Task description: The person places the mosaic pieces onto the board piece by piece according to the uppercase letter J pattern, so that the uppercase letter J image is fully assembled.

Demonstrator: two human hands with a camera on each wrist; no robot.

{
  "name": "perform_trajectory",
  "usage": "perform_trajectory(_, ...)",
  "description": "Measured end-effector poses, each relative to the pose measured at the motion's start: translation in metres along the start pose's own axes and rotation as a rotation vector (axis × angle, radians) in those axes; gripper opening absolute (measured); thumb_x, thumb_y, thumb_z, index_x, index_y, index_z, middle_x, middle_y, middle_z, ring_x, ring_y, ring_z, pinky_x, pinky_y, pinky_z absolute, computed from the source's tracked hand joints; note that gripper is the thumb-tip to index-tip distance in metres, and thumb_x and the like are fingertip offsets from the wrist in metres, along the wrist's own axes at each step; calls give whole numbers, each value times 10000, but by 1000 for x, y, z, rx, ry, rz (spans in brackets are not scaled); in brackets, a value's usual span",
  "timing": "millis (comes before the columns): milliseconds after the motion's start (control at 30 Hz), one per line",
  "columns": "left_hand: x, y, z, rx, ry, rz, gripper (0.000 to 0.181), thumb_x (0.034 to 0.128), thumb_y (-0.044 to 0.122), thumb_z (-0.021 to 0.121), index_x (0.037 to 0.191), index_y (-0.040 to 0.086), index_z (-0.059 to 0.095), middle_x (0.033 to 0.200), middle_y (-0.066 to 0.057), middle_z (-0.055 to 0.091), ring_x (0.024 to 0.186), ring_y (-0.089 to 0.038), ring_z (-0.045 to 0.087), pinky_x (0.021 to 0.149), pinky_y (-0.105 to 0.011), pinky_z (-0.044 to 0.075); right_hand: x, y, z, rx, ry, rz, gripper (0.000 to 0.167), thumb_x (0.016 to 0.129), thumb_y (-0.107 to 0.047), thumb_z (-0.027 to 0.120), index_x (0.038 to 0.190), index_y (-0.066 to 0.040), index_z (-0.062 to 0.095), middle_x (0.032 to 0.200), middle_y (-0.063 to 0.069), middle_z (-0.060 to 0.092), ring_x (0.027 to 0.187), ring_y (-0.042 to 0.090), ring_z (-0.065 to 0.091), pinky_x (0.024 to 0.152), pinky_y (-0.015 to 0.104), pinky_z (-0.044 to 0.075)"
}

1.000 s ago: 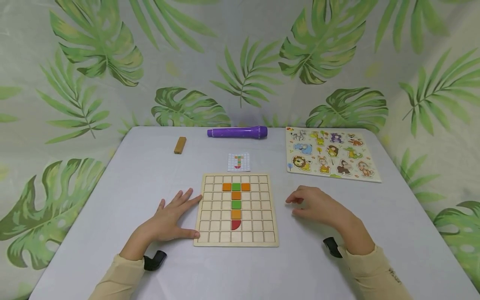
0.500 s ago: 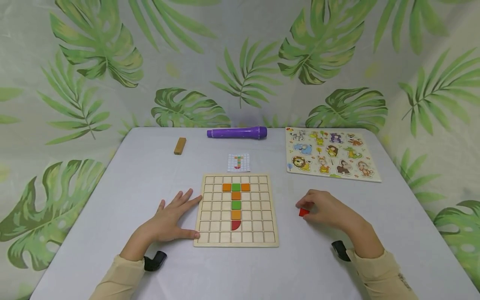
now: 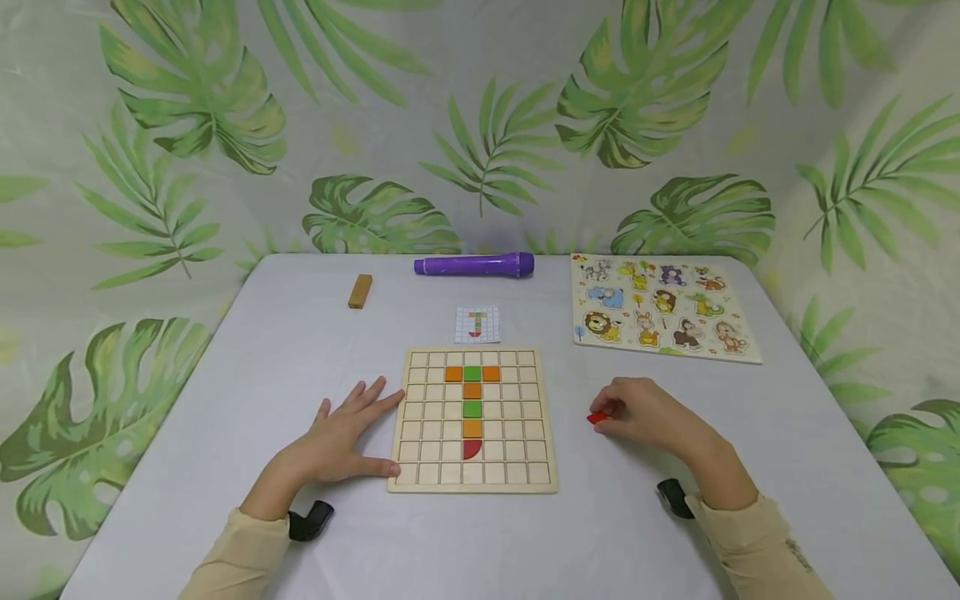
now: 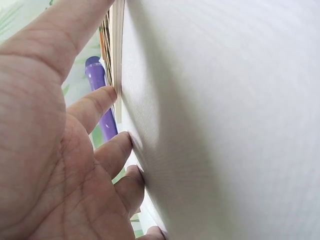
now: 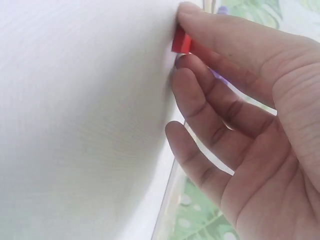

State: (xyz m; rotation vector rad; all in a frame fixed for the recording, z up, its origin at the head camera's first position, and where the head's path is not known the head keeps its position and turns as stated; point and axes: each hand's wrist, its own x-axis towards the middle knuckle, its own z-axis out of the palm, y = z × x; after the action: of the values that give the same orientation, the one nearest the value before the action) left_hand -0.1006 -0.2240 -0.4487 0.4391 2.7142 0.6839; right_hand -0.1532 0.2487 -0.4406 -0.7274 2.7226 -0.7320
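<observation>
A wooden grid board (image 3: 517, 475) lies in front of me in the head view. Orange and green square tiles form a T on it, with a red rounded tile (image 3: 472, 450) at the foot of the stem. My left hand (image 3: 337, 442) rests spread on the table, thumb and index fingertip touching the board's left edge. To the right of the board, my right hand (image 3: 648, 417) pinches a small red tile (image 3: 597, 417) between thumb and fingers. In the right wrist view that red tile (image 5: 181, 41) is partly covered by the thumb, so its full shape is hidden.
A pattern card (image 3: 477, 325) lies just beyond the board. Behind it is a purple microphone-shaped toy (image 3: 474, 265). A small wooden block (image 3: 360, 292) lies at the back left, and an animal puzzle board (image 3: 663, 350) at the back right.
My right hand first moved slightly right and a red tile came into view in its fingers; then it shifted a little left with the tile. My left hand stays still.
</observation>
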Motion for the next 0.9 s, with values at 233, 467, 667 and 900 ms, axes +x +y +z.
perform_trajectory(233, 0, -1, 1, -5, -3, -6, 1101, 789, 615, 892, 1693, 283, 358, 1811, -146, 174, 1670, -487, 91, 1214, -860, 24, 2, -2, -2, -10, -4, 27, 216, 854, -226, 924, 995, -117, 801, 919, -59, 727, 849, 74, 624, 786, 281, 569)
perform_trajectory(467, 2, -3, 3, 5, -7, -9, 1104, 786, 624, 890, 1692, 286, 359, 1812, -144, 172, 1673, -481, 89, 1217, -857, 20, -2, -1, -5, -21, -12, 19, 176, 859, -130, 901, 1014, -90, 828, 942, -38, 732, 874, 89, 652, 796, 282, 586)
perform_trajectory(667, 1, -3, 3, 4, -3, -9, 1098, 787, 614, 893, 1690, 284, 364, 1811, -143, 178, 1671, -482, 94, 1217, -856, 24, 4, -2, 0, -27, -8, -2, 171, 870, -141, 897, 1009, -74, 824, 938, -30, 746, 863, 76, 659, 793, 276, 596)
perform_trajectory(900, 0, -1, 1, 5, -2, -5, 1095, 793, 619, 887, 1692, 283, 360, 1812, -139, 177, 1672, -481, 96, 1218, -855, 29, 17, -22, 6, -7, -2, -50, 192, 883, -182, 894, 1031, -79, 826, 952, -36, 759, 870, 69, 664, 793, 264, 588)
